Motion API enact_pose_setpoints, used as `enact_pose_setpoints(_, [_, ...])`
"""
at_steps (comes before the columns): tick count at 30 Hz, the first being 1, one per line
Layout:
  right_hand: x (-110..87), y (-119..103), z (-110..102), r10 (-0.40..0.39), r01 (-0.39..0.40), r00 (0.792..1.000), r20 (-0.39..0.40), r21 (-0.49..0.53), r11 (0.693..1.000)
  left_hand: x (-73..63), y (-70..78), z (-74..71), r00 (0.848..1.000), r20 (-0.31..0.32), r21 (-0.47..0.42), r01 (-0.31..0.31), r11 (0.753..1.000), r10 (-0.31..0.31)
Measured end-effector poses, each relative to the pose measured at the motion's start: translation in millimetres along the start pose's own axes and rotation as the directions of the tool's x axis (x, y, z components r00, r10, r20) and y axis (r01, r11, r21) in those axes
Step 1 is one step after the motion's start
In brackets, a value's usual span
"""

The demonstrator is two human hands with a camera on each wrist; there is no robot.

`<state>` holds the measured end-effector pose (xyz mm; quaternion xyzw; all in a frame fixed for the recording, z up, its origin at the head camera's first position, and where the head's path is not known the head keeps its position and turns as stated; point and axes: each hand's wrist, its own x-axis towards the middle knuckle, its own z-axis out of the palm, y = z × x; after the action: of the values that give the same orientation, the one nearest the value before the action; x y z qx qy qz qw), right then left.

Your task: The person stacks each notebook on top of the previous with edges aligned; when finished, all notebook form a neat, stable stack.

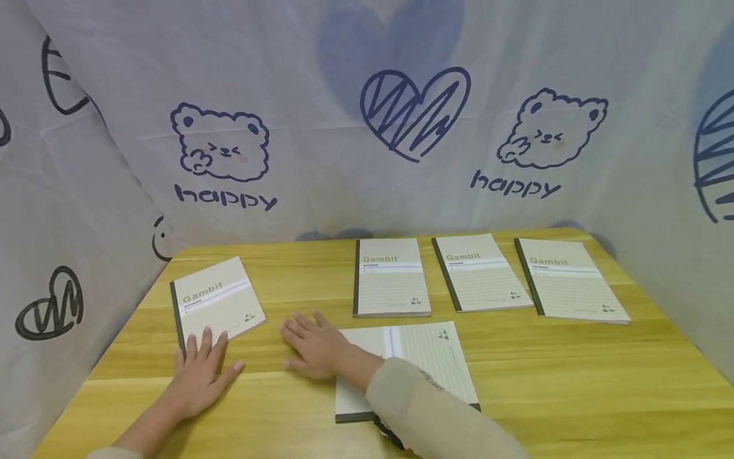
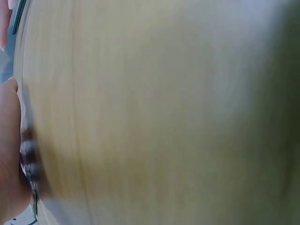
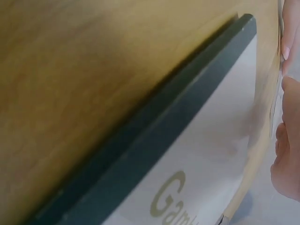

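My left hand (image 1: 201, 376) has its fingers spread, with the fingertips at the lower edge of a tilted notebook (image 1: 215, 293) marked Gambit. In the left wrist view the left hand (image 2: 9, 154) shows only at the left border. My right hand (image 1: 314, 346) lies palm down with straight fingers, left of a notebook turned sideways (image 1: 436, 363). Its forearm crosses that notebook and hides part of the cover. In the right wrist view the sideways notebook (image 3: 211, 140) shows its dark spine close up, with the right hand (image 3: 288, 154) at the right border.
Along the back of the wooden table (image 1: 573, 382) lie three more notebooks: one at the middle (image 1: 392, 287), one right of it (image 1: 482, 284) and one at the far right (image 1: 568, 290). A white cloth (image 1: 321, 159) with bear and heart drawings hangs behind and at both sides.
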<state>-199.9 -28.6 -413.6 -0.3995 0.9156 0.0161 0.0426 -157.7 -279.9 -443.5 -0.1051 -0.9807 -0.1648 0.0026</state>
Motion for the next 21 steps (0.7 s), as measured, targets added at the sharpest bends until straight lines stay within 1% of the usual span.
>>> enact_pose_setpoints(3, [1.8, -1.7, 2.0, -0.008, 0.008, 1.0, 0.01, 0.005, 1.0, -0.7, 1.3, 0.3, 1.0, -0.01, 0.015, -0.002, 1.0, 0.003])
enact_pose_setpoints(5, [3.1, -2.9, 3.1, -0.01, 0.01, 1.0, 0.012, 0.007, 1.0, -1.0, 2.3, 0.3, 1.0, -0.005, 0.02, -0.003, 1.0, 0.003])
enact_pose_setpoints(11, [7.0, -6.3, 6.5, -0.013, 0.013, 1.0, 0.012, 0.02, 1.0, -3.8, 9.2, 1.4, 0.999, 0.004, 0.026, -0.036, 0.999, 0.036])
enact_pose_setpoints(17, [8.4, -10.0, 5.9, -0.005, 0.004, 1.0, 0.022, 0.039, 0.999, -5.0, 16.3, 2.3, 0.998, 0.001, 0.015, -0.066, 0.998, 0.066])
enact_pose_setpoints(21, [7.6, -9.6, 7.2, 0.012, -0.014, 0.999, 0.031, 0.045, 0.999, -4.6, 19.7, 5.1, 0.997, 0.012, -0.012, -0.073, 0.997, 0.073])
